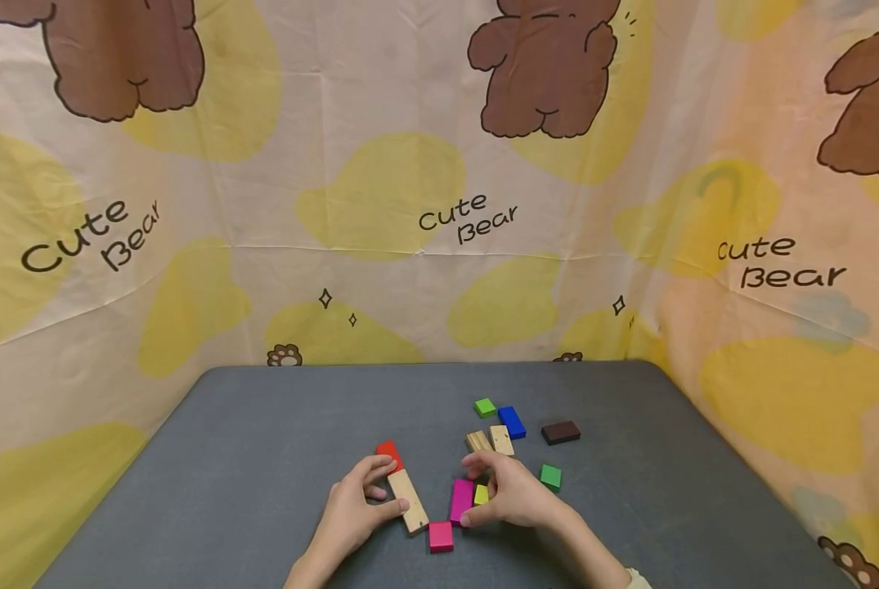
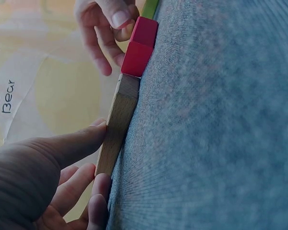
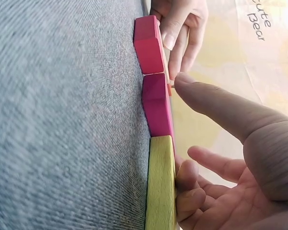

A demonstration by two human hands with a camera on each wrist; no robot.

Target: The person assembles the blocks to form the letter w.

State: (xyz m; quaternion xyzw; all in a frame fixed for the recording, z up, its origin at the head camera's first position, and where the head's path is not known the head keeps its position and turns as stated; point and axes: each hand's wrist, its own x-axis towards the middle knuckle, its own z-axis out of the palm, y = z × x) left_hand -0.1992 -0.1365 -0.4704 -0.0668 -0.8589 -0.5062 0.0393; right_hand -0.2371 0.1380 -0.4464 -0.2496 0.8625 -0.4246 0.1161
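Note:
On the left, my left hand (image 1: 354, 503) touches a row of two flat blocks. Its thumb lies on a plain wooden block (image 1: 408, 501), its fingertips on the red block (image 1: 390, 455) at the far end. My right hand (image 1: 516, 493) has its thumb at the near end of a magenta block (image 1: 461, 501). Its other fingers bend loosely over the far end, beside a yellow-green block (image 3: 161, 187). A pink block (image 1: 441, 537) sits between the near ends of the wooden and magenta blocks. My right hand partly hides the yellow-green block in the head view.
Beyond my right hand lie plain wooden blocks (image 1: 502, 440), a blue block (image 1: 512, 422) and a lime block (image 1: 486, 407). Farther right are a dark brown block (image 1: 561, 433) and a green block (image 1: 550, 478). A printed cloth (image 1: 380, 311) surrounds the grey table (image 1: 277, 425).

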